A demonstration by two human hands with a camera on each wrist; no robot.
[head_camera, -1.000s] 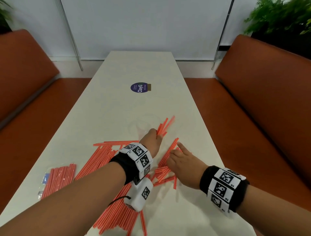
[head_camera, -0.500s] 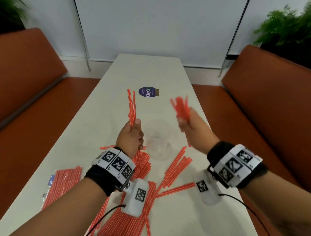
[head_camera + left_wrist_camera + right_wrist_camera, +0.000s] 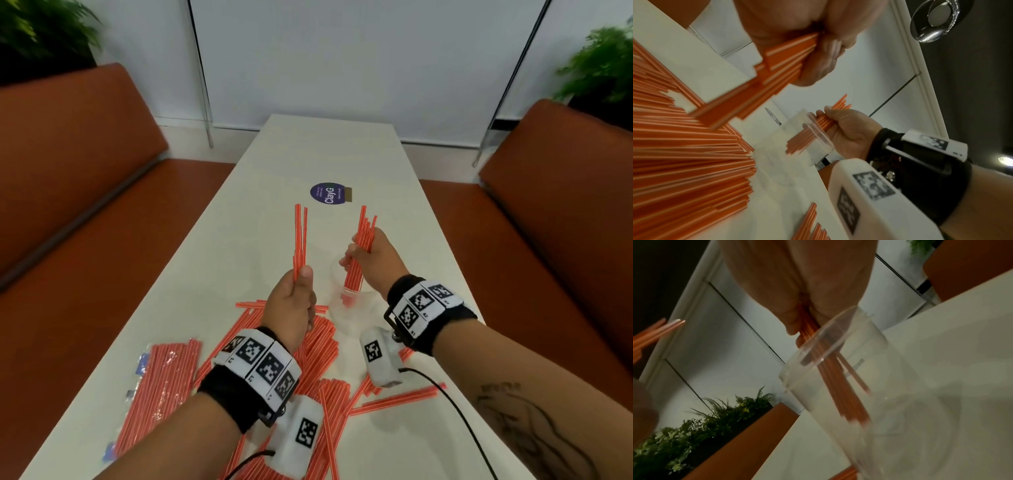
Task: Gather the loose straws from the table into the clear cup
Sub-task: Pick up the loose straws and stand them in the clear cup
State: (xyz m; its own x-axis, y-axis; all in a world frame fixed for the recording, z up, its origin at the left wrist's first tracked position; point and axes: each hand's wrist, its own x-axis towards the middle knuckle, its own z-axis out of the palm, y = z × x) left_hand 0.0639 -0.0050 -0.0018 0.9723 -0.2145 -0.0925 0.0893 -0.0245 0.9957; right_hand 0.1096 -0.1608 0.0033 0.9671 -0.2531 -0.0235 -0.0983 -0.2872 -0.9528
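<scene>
The person sits at a long pale desk [image 3: 239,260] between two orange-brown benches. The right hand [image 3: 375,262] is curled around a bundle of red straws [image 3: 361,246] and holds it upright over the clear cup [image 3: 356,294]. The lower ends of this bundle are already inside the cup, close to its bottom, while the upper ends stick out above the fingers. In the right wrist view the cup [image 3: 849,369] stands on the desk and the straws [image 3: 840,386] pass through its rim; the thumb and fingers are closed around them just above the rim.

The left hand [image 3: 294,301] is raised above the desk, to the left of the cup and apart from it. It pinches a few straws [image 3: 300,240] between thumb and fingers, and they point up and away from the person. In the left wrist view these straws [image 3: 777,65] come out blurred below the closed fingers.

Many loose straws [image 3: 318,346] lie in a heap on the desk near the person, under and between the two wrists. A clear packet of straws [image 3: 157,387] lies at the left edge of the desk. Further away a round dark sticker [image 3: 328,194] is on the desk. Green plants stand behind both benches.
</scene>
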